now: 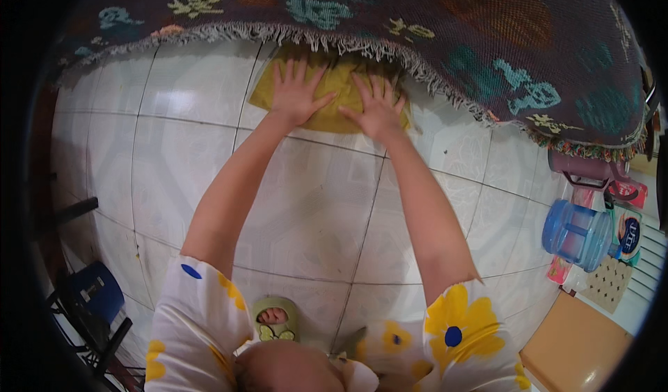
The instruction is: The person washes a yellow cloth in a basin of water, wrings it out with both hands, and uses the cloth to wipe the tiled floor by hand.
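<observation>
A yellow cloth (334,117) lies spread on the white tiled floor (306,204), its far edge passing under the fringe of a dark patterned cover (417,2). Flat on the cloth's left part rests my left hand (298,96), fingers spread and pointing away from me. My right hand (380,110) presses on the right part of the same cloth, fingers also apart. Neither hand grips the cloth; both palms face down on it. A gap of yellow fabric shows between the two thumbs.
The fringed cover hangs low across the far side. At right stand a blue water jug (576,233), a purple container (584,166) and a tan box (576,340). A blue stool-like seat (97,291) is at left. My foot wears a green slipper (275,319).
</observation>
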The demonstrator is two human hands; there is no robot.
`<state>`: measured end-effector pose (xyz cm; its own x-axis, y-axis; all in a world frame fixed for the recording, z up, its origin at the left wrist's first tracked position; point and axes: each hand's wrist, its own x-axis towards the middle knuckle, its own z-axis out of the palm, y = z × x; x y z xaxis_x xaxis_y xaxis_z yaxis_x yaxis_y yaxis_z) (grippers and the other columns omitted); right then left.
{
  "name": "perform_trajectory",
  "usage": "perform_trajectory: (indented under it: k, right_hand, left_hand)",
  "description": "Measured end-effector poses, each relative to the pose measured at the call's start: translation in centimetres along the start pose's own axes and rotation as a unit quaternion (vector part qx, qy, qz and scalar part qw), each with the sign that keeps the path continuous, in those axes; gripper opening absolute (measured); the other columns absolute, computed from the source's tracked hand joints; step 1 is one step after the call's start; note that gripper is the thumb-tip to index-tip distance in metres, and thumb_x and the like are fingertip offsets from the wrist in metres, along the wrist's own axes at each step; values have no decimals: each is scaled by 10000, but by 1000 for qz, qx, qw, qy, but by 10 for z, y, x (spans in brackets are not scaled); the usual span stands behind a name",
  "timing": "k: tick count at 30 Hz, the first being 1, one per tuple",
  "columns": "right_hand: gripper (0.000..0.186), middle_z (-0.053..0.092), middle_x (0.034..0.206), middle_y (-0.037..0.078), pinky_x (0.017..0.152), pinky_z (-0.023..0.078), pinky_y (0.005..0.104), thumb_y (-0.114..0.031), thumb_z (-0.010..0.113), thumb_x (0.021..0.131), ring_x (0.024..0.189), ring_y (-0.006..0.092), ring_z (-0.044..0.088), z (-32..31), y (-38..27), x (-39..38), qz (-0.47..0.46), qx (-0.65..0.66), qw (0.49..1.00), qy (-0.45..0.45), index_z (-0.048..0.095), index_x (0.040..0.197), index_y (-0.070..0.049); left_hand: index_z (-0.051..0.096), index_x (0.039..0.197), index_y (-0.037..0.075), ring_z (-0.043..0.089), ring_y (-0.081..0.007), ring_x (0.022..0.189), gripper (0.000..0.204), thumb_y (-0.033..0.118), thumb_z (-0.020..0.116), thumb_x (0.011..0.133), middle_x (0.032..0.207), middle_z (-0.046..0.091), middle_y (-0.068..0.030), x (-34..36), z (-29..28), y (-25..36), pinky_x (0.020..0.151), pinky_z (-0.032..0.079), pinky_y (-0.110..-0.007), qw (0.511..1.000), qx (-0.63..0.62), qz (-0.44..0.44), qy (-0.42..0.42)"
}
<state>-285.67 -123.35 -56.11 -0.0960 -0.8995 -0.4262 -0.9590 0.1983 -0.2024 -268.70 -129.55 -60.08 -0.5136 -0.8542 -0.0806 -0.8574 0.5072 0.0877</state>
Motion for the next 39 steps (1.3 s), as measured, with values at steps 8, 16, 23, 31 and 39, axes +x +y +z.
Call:
perform_trajectory:
  k: [8,16,23,31,39]
  right_hand:
    - [740,111,1464,83,1097,143,353,-623,306,829,1335,269,148,-9,12,96,43,133,990,6,203,1393,-156]
    - [754,190,1444,104,1086,159,358,-640,311,822,1306,271,221,3,-18,90,16,89,993,80,280,1365,-117]
    - [713,166,1456,71,1018,63,616,-621,386,796,1332,308,144,14,-1,14,58,-1,989,137,235,1386,-249]
    - [722,140,1465,75,991,38,636,-545,472,790,1344,291,106,75,-25,-85,-17,15,965,261,212,1395,-249]
    - [726,107,1470,66,996,23,633,-531,469,804,1349,283,79,106,-50,-163,7,45,980,195,198,1400,-219]
  left_hand:
    - [275,1374,157,199,-290,1314,616,503,308,865,1435,212,-116,79,11,-18,1080,128,-425,978,-136,-71,-139]
    - [187,1400,157,151,-304,1330,622,492,262,881,1455,151,-113,77,21,-51,1088,107,-423,970,-172,-71,-159]
    - [122,1414,171,96,-420,1314,711,592,258,857,1442,143,-184,6,-15,7,1030,62,-572,996,-59,-4,-72]
    - [172,1409,160,53,-382,1334,706,531,386,849,1455,84,-179,-106,-5,6,1021,72,-578,995,-55,78,42]
    - [184,1404,119,64,-404,1327,711,510,404,852,1449,78,-203,-195,-4,15,1009,79,-591,995,-72,70,27]
